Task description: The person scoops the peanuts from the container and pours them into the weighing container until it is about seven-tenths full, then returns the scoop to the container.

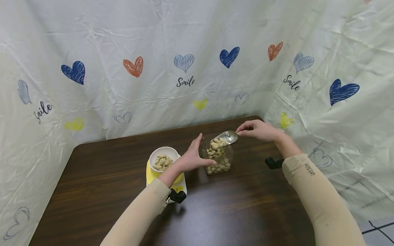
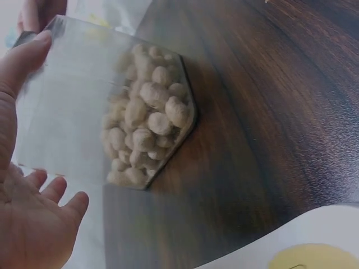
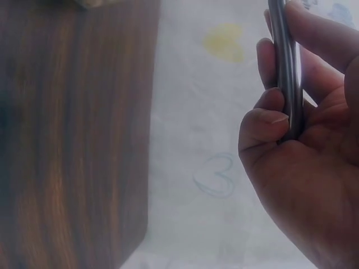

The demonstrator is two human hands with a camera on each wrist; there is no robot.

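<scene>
In the head view a clear plastic container (image 1: 231,160) stands on the table, part filled with peanuts (image 1: 220,167). My right hand (image 1: 258,130) grips the handle of a metal scoop (image 1: 231,136) at the container's mouth; peanuts lie in its bowl. The right wrist view shows curled fingers round the grey handle (image 3: 289,73). My left hand (image 1: 194,158) is spread at the container's left side, its thumb touching the wall in the left wrist view. Left of that hand, a white bowl (image 1: 164,149) of peanuts sits on a yellow and white kitchen scale (image 1: 150,176).
The dark wooden table (image 1: 101,181) has rounded far corners. Behind it and on both sides hangs a white curtain (image 1: 154,102) printed with hearts. Part of the left forearm reaches over the scale's near end.
</scene>
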